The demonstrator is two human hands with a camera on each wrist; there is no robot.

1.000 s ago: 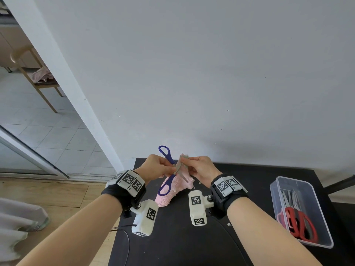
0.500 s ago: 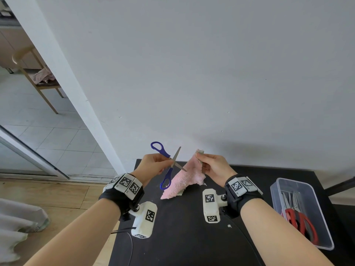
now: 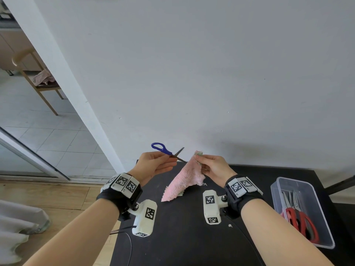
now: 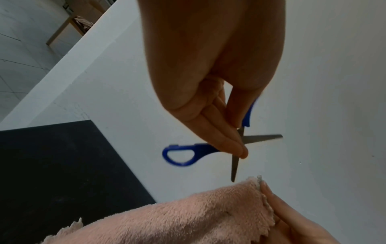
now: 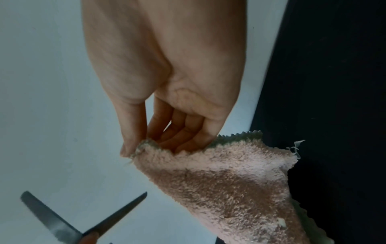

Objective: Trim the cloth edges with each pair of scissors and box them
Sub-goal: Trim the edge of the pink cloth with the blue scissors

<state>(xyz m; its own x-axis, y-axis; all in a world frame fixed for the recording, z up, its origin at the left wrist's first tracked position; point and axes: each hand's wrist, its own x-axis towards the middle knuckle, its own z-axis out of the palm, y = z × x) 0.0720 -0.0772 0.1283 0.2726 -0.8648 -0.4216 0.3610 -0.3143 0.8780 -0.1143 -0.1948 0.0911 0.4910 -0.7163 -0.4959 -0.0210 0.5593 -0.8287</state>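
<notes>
My left hand pinches the blue-handled scissors near their pivot, above the table's far left corner. Their blades are spread wide apart, one handle loop sticking up to the left. My right hand pinches the top corner of the pink fluffy cloth, which hangs down with its lower end touching the black table. One blade tip points toward the cloth's held corner, a small gap away.
A clear plastic box at the table's right holds red-handled scissors. A small white scrap lies on the table. The white wall stands just behind; the table's left edge drops to a wooden floor. A chair stands far left.
My hands have drawn apart: the left took the scissors off the cloth and up to the left, blades spread wider, while the right lifted the cloth's corner rightward.
</notes>
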